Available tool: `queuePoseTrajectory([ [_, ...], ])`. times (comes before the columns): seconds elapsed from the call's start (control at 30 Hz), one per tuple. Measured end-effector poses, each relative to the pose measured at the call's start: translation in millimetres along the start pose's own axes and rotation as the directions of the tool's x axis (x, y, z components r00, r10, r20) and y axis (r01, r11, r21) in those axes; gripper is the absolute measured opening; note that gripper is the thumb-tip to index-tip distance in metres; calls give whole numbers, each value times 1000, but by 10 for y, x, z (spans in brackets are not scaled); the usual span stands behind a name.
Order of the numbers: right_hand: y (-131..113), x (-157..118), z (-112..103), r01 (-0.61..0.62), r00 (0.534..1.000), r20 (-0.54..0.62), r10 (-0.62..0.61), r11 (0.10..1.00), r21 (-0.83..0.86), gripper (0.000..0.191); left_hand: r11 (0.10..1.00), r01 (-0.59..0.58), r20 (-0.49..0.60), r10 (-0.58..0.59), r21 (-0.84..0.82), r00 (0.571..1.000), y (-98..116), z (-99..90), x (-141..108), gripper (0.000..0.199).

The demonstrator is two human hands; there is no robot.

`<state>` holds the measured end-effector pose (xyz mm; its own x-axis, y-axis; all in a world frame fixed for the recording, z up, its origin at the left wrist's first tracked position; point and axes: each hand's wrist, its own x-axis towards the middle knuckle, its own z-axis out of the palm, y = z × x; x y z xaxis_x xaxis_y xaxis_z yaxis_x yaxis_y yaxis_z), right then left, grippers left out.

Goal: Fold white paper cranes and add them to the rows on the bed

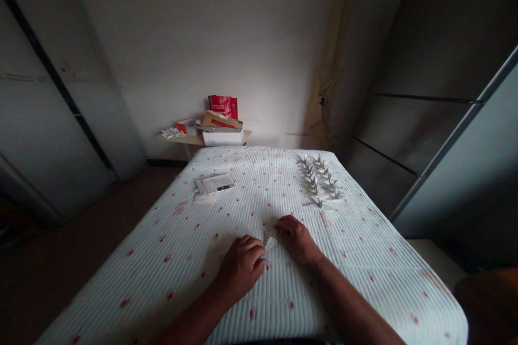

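A small piece of folded printed paper (270, 239) lies on the quilted bedspread between my two hands. My left hand (244, 263) has its fingers curled closed at the paper's left edge. On the other side, my right hand (298, 240) bends over the paper's upper right edge, fingertips closed on it. Folded paper cranes (312, 180) stand in two rows beyond my right hand. Farther off to the left rests a loose stack of printed sheets (214, 184). Parts of the fingertips and the paper's edges are hidden.
The white bedspread (251, 205) with red spots covers the bed. Past its far edge, a small table (194, 140) holds boxes, a red bag (222, 106) and a heap of white paper pieces (172, 132). Cabinets stand on both sides.
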<state>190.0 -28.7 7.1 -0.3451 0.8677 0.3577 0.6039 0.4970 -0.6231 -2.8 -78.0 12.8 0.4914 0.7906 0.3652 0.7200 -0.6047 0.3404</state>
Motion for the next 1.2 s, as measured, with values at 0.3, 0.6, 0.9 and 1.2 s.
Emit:
queuePoseTrajectory([
  [0.3,-15,-10,5,50,997,63,-44,995,-82,37,981,119,12,-122,151,992,67,116,241,15],
  [0.6,-66,12,-6,20,998,60,-14,995,-100,22,985,98,-23,-96,140,995,84,121,203,17],
  [0.9,-103,13,-11,-71,996,44,73,997,-45,6,987,124,-15,-123,102,992,58,125,201,15],
  [1.2,-31,49,44,-214,971,17,238,840,499,8,969,64,-110,-38,238,993,85,131,279,12],
])
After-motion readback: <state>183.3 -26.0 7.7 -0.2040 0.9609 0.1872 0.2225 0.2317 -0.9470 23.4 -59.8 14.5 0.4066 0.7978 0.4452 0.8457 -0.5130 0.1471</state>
